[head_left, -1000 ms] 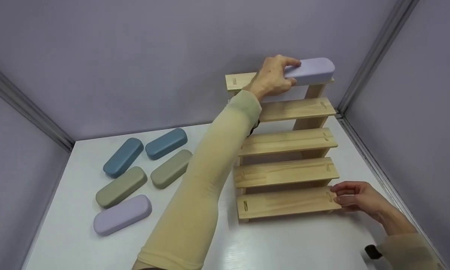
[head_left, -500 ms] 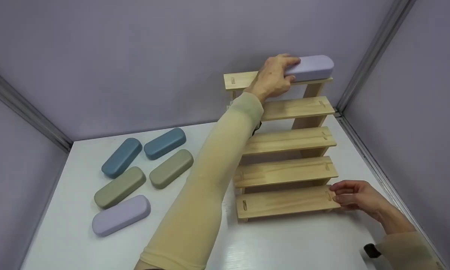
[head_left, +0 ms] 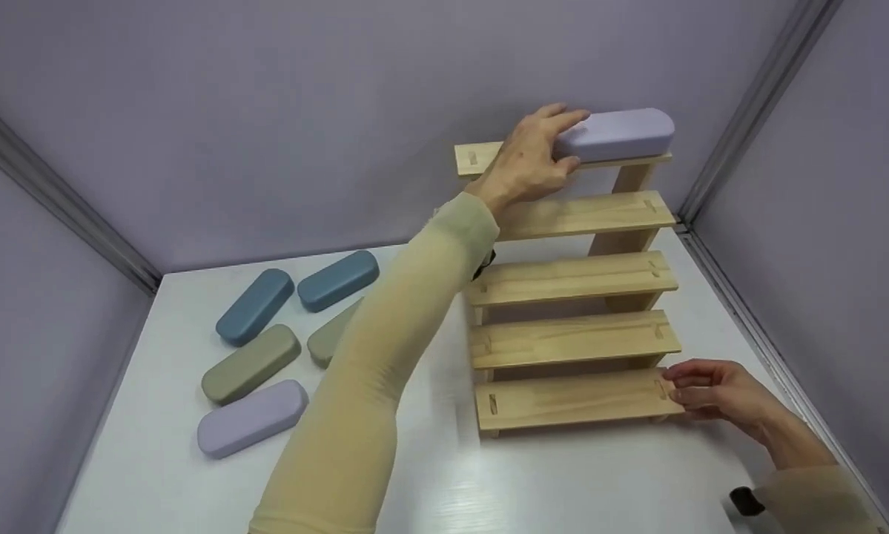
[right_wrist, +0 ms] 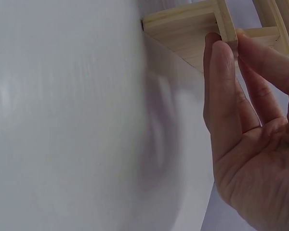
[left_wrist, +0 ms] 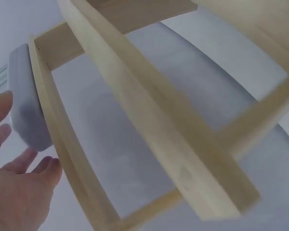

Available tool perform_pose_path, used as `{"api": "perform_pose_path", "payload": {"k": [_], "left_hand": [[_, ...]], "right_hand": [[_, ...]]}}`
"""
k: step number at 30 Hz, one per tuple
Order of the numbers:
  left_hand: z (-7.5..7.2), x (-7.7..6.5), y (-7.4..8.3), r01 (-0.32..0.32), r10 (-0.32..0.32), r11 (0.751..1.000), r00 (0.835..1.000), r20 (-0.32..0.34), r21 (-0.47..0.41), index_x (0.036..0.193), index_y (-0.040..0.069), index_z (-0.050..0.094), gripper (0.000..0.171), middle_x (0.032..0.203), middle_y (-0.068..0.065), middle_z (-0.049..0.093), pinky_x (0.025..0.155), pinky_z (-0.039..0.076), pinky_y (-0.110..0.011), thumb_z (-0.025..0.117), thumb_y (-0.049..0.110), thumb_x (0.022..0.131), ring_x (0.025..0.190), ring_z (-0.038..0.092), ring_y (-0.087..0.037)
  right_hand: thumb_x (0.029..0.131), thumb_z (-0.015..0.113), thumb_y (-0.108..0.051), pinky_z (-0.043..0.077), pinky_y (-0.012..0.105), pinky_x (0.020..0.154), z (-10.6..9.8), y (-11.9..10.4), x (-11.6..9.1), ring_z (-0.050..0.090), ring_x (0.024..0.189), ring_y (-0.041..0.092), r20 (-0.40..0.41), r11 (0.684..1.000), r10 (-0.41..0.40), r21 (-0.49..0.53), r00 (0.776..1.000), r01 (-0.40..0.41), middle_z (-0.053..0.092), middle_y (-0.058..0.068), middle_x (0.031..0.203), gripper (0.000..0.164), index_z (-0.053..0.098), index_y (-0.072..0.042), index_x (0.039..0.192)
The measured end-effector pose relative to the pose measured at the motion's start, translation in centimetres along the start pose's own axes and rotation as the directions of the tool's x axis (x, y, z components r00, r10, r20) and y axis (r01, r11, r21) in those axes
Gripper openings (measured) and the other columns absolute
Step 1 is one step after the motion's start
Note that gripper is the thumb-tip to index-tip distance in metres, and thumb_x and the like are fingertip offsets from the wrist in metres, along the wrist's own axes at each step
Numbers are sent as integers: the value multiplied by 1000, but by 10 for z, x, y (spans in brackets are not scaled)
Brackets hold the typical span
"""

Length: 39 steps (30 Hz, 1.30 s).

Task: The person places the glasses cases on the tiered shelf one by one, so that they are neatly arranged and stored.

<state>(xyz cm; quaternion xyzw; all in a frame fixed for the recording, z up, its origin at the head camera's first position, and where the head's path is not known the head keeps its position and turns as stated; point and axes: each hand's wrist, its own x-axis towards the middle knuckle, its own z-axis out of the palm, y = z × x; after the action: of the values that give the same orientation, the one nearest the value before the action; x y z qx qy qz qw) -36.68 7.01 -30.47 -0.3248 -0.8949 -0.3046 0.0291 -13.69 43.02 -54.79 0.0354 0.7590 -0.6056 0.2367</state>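
Note:
A lavender glasses case (head_left: 626, 133) lies lengthwise on the right part of the top shelf of a stepped wooden rack (head_left: 570, 341). My left hand (head_left: 524, 159) is at the case's left end, thumb and fingers spread loosely around it. In the left wrist view, a gap shows between some fingers and the grey-looking case (left_wrist: 26, 98). My right hand (head_left: 729, 397) pinches the right end of the lowest shelf; the right wrist view shows the thumb and fingers on either side of the board's corner (right_wrist: 226, 29).
On the white table (head_left: 140, 460) at left lie two blue cases (head_left: 255, 305), two olive cases (head_left: 251, 363), one partly behind my left sleeve, and another lavender case (head_left: 251, 419). Walls (head_left: 266, 133) close in the back and sides, near the rack's right side.
My left hand has loosened its fingers and drawn slightly left from the lavender case, which stays on the top shelf. The right hand keeps its hold. The head view has shifted a little.

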Motion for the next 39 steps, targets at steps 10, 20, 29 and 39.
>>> {"api": "perform_pose_path", "payload": {"k": [10, 20, 29, 39], "left_hand": [[-27, -56, -20, -178, 175, 981, 983, -50, -72, 158, 11, 65, 54, 166, -10, 61, 134, 41, -35, 76, 23, 107, 159, 55, -27], [-56, -129, -78, -130, 115, 975, 989, -93, -178, 153, 7, 69, 49, 158, -13, 68, 117, 57, -52, 76, 20, 106, 147, 64, -32], [-56, -212, -131, 32, -47, 969, 997, -55, -247, 155, 10, 68, 52, 159, -12, 69, 120, 55, -56, 79, 21, 105, 148, 64, -34], [-28, -314, -177, 156, -155, 957, 988, 27, -244, 152, 5, 68, 53, 155, -18, 71, 115, 58, -63, 81, 20, 103, 136, 70, -40]], "right_hand": [[106, 76, -8, 68, 28, 82, -5, 2, 2, 77, 97, 3, -7, 1000, 9, 9, 1000, -9, 82, -24, 116, 27, 82, -27, 124], [107, 73, -5, 69, 30, 82, -11, 7, 3, 79, 97, 4, 29, 999, -3, 40, 1000, 2, 84, -19, 112, 30, 83, -29, 123], [107, 72, -3, 70, 32, 84, -10, 6, 5, 79, 97, 5, 27, 998, -22, 59, 999, 20, 84, -20, 116, 30, 83, -25, 124], [107, 73, -6, 70, 31, 84, -10, 8, 4, 78, 97, 4, 7, 1000, -15, 27, 1000, 15, 84, -20, 114, 29, 83, -27, 124]]}}
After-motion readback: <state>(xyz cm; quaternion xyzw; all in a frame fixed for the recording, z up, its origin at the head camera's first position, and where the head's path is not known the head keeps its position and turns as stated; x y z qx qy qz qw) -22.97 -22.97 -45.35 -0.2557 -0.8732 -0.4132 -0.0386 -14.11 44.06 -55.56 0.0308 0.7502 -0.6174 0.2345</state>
